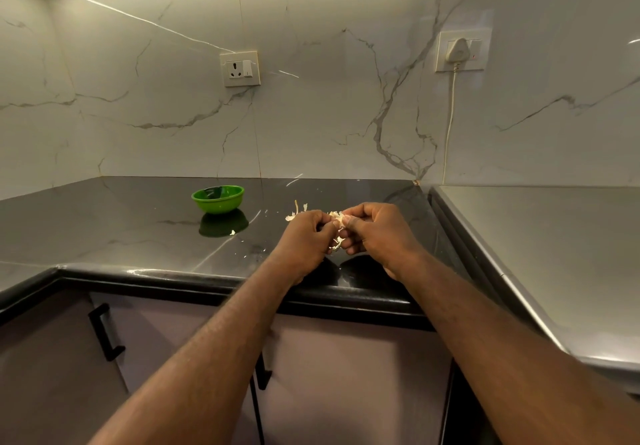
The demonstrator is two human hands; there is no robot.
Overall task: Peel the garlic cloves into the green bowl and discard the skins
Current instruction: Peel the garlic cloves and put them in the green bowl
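Both hands, left hand [306,233] and right hand [372,228], pinch one garlic clove [337,220] near the tabletop's [138,236] front edge; its skin looks papery and brittle, best nipped at the tip.

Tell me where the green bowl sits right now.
In the head view the green bowl stands on the black countertop, left of the left hand and below the wall socket.

Glossy dark stone countertop [145,223] mirrors the shiny green bowl [218,198], likely plastic; papery, dry garlic skins [336,217]; polished marble-look wall [311,98].
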